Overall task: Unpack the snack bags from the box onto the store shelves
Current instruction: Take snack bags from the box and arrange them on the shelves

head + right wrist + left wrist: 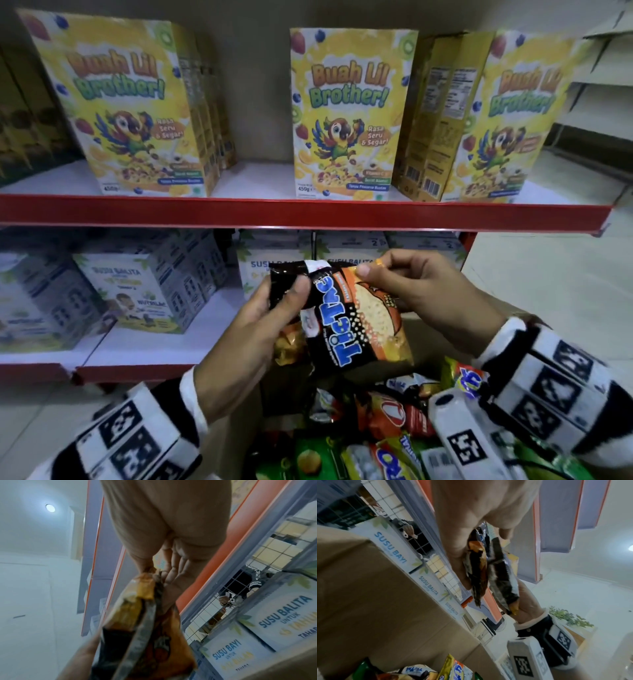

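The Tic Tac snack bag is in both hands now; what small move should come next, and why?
Probably lift the Tic Tac snack bag toward the bare gap on the upper shelf. The left hand grips its side and the right hand pinches its top corner, so it is already clear of the box.

Head cam looks down-fwd at shelves [301, 212]; wrist cams look up, close; all share snack bag [352, 318].

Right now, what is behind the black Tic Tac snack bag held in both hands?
Behind the Tic Tac bag a second bag shows at its lower left, held by the left hand. Its print is mostly covered.
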### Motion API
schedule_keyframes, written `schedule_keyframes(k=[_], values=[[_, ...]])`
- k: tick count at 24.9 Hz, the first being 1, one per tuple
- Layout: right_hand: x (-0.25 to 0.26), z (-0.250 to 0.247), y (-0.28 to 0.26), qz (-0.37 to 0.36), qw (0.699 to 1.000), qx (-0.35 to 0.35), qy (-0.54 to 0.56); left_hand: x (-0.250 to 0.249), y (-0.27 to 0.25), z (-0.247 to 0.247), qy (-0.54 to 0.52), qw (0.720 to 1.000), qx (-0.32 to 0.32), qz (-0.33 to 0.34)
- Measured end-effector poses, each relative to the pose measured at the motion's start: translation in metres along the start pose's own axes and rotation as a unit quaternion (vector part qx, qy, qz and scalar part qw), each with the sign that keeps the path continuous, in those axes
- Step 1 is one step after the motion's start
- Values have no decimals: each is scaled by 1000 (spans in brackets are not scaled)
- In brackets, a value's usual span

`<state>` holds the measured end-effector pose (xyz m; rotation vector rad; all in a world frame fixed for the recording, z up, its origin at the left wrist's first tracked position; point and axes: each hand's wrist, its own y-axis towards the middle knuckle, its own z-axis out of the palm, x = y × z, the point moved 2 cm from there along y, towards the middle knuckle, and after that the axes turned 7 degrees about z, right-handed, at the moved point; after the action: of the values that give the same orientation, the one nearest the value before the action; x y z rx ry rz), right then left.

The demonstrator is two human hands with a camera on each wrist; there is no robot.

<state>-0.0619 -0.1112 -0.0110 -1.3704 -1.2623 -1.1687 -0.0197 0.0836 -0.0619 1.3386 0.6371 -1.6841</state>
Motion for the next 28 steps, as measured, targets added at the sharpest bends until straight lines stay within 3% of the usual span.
schedule_keyframes(k=[2, 5, 7, 9, 12, 14, 19, 20, 23, 26, 28], values=[[-1, 4, -3, -3, 1000, -5, 20, -5, -3, 12, 28, 999, 22, 38], [4, 0, -8, 7, 999, 36, 0, -10, -3, 15, 61, 994, -25, 84], [7, -9, -7, 5, 1000, 16, 6, -7, 0, 17, 56, 994, -46, 79], [5, -14, -5, 14, 995, -17, 97, -1, 2, 18, -27, 995, -79, 52], [-2, -6, -7, 42, 984, 8, 172, 1, 5, 27, -135, 990, -42, 25], [-9, 2, -10, 51, 990, 30, 127, 6, 5, 32, -108, 993, -30, 39], [-31, -26, -5, 112, 987, 102, -60, 10, 9, 25, -13, 992, -78, 101], [-42, -33, -3, 125, 972, 118, -161, 12, 10, 23, -5, 991, -83, 104], [-84, -35, 0, 158, 866, 188, -436, 17, 11, 15, 19, 991, -84, 98], [-112, -14, -9, 220, 816, 308, -437, 17, 9, 9, 55, 992, -66, 94], [-120, -2, -14, 223, 779, 365, -460, 15, 8, 7, 76, 990, -57, 103]])
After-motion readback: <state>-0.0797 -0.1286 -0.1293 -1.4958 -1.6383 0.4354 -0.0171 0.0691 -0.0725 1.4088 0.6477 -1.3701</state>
